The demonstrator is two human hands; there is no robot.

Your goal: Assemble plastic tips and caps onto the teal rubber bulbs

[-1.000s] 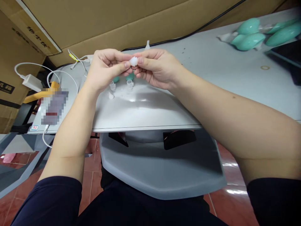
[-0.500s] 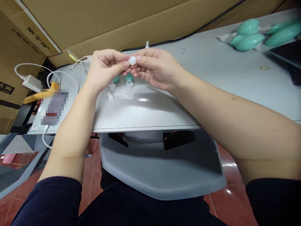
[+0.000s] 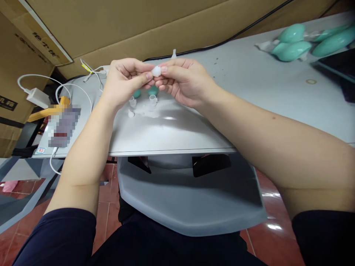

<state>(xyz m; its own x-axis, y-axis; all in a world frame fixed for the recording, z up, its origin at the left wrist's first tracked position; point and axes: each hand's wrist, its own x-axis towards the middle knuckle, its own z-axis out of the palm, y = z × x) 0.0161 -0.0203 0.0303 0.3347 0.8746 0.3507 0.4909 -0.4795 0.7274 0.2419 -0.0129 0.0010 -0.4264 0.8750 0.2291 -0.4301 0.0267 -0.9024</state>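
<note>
Between my two hands is a small white plastic piece [image 3: 156, 71], held up above the table. The thumb and forefinger of my left hand [image 3: 126, 75] pinch its left side. My right hand [image 3: 184, 79] grips its right side with thumb and fingers, which hide part of it. Just below the hands, a clear plastic connector [image 3: 152, 99] and a second clear connector [image 3: 132, 101] stand on the table. A small white cap-like part [image 3: 131, 113] lies in front of them. Behind the connectors, a green bulb [image 3: 152, 91] shows partly under my fingers.
Several green bulbs [image 3: 294, 51] with clear fittings lie at the back right, beside a dark flat device [image 3: 338, 64]. A white nozzle [image 3: 173, 54] stands behind my right hand. White cables, a charger [image 3: 39, 98] and a blurred-out phone [image 3: 65, 127] occupy the left. Cardboard [image 3: 138, 22] borders the table's back.
The white piece appears slightly turned between my fingers. Both hands keep almost the same place and grip; the table items have not moved.
</note>
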